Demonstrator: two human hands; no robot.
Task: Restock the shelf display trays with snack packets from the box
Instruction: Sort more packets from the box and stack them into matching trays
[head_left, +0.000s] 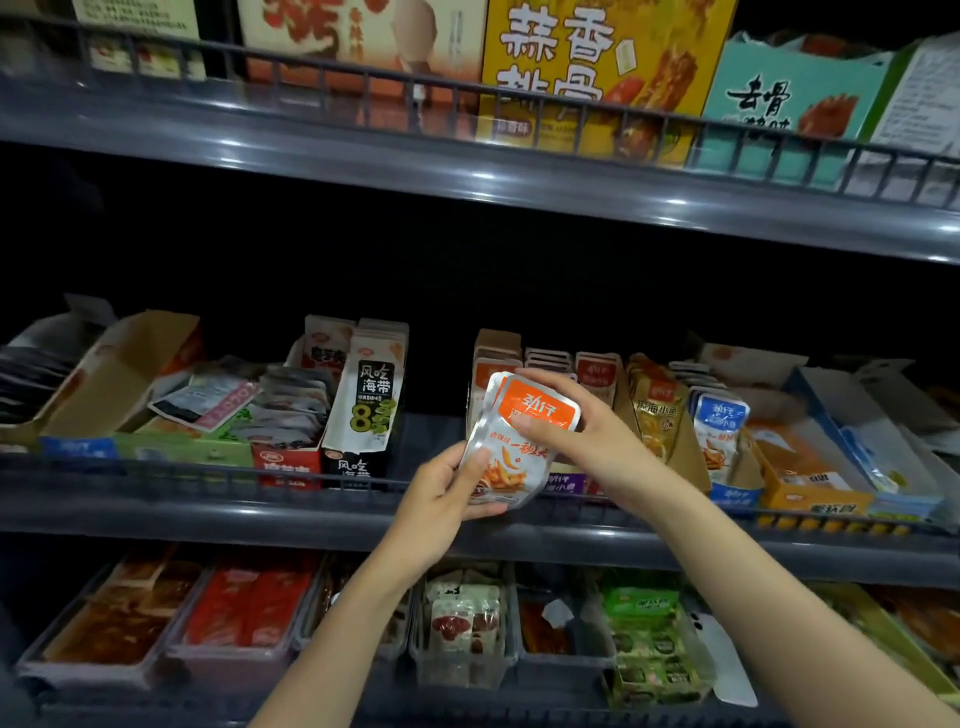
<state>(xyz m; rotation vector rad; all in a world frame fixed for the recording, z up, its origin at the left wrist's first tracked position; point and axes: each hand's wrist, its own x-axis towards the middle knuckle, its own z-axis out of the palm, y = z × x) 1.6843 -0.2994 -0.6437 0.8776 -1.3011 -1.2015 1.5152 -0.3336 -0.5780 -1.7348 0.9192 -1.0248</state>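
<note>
We've got a small stack of orange-and-silver foil snack packets (519, 441) held just in front of the grey middle shelf (208, 514), left hand (441, 499) curled round the bottom, right hand (576, 431) pinching the orange top. A brown cardboard tray (496, 343) of matching packets sits right behind.

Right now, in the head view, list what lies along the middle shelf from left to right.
Open brown cardboard box → red tray → black-and-white kelp packets → orange packets, held by the left hand and right hand → yellow packets → blue packets → orange tray.
</note>
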